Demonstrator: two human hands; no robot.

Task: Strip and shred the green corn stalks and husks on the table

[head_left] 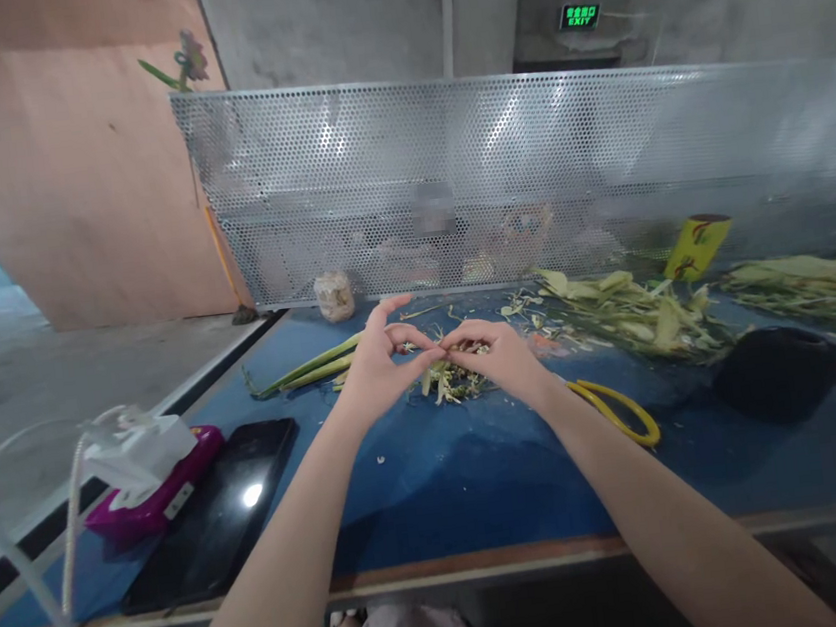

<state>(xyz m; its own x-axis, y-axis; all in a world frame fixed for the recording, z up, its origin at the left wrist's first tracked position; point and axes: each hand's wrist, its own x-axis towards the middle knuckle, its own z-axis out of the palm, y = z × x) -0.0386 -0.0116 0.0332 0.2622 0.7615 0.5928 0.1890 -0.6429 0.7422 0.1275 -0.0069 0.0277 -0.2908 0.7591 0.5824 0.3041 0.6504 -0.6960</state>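
Above the blue tabletop [424, 494], my left hand [382, 363] and my right hand [496, 353] meet at their fingertips. My left thumb and a finger are pinched together, with the index finger raised. My right hand pinches at the same spot. Whatever lies between the fingertips is too small to make out. Just below and behind them is a loose heap of pale and green plant scraps [451, 386]. Long green stalks [311, 368] lie to the left, partly hidden behind my left hand. A yellow looped handle [626, 416] rests beside my right forearm.
At the left are a dark flat-screen device [215, 518] and a purple power strip [135, 512] with white plugs and cables. A whitish roll [334, 296] stands before the perforated metal screen [385, 156]. Rightward lie leafy husks [644, 313], a yellow cylinder [697, 246] and a black object [778, 375].
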